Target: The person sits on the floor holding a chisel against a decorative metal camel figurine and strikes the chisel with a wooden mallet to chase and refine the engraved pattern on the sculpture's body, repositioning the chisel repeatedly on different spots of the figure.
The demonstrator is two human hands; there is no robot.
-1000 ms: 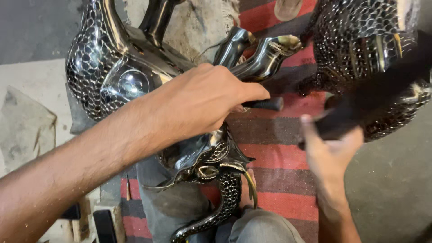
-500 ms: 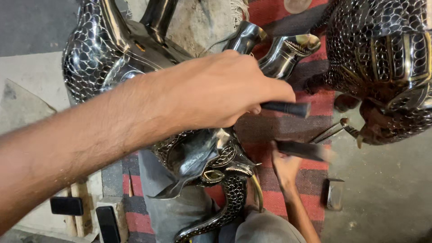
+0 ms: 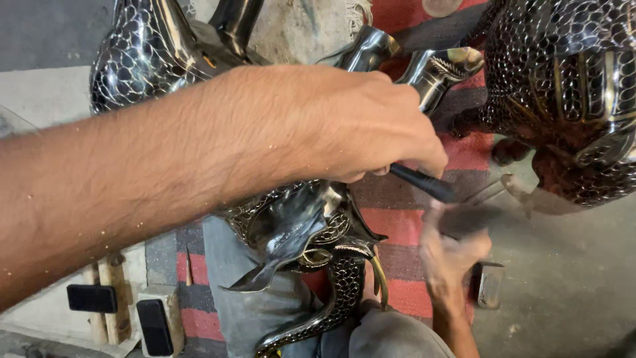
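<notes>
My left hand (image 3: pixel 351 126) reaches in from the left and is closed around a thin black rod (image 3: pixel 424 183), whose end sticks out to the right of my fingers. It rests over a shiny dark metal figure (image 3: pixel 298 225) with a scale pattern, which lies across my lap. My right hand (image 3: pixel 450 255) comes up from below, blurred, and grips a dark blurred tool (image 3: pixel 474 219) just under the rod's end. I cannot tell if tool and rod touch.
A second scaled metal figure (image 3: pixel 570 79) stands at the upper right on a red and grey striped rug (image 3: pixel 397 219). A small metal block (image 3: pixel 489 285) lies by my right hand. Two black blocks (image 3: pixel 154 325) sit at the lower left on pale floor.
My right hand has swung the dark tool down from the upper right to just below the rod's end. My left hand has stayed on the rod; the view has moved closer.
</notes>
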